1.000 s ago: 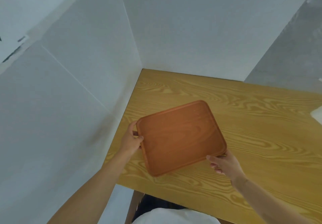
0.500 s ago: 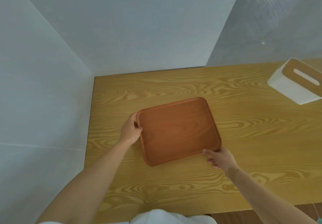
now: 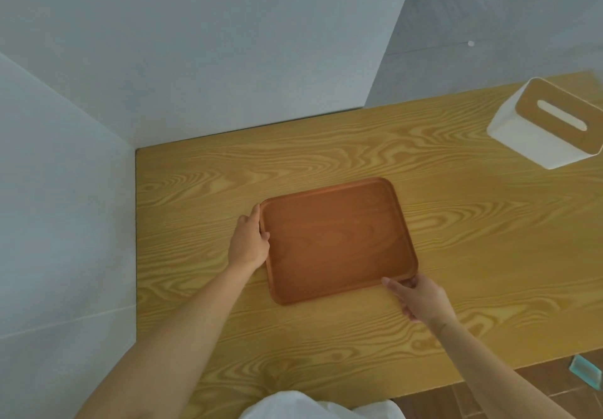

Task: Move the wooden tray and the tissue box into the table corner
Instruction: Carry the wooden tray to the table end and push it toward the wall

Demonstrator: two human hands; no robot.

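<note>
A reddish-brown wooden tray (image 3: 336,239) lies flat in the middle of the yellow wooden table (image 3: 202,183), a little way from the corner where two white walls meet. My left hand (image 3: 249,241) grips the tray's left edge. My right hand (image 3: 419,296) holds its near right corner, fingers under the rim. The tray holds nothing. A white tissue box with a wooden lid and a slot (image 3: 551,128) stands at the far right of the table, apart from both hands.
White walls (image 3: 212,60) close the table on the left and at the back. The table's near edge runs along the bottom right, with brown floor and a small teal object (image 3: 585,374) beyond it.
The view has swung right, so the tissue box has come into sight. The tray has turned more square to the table edge. Both hands keep their hold.
</note>
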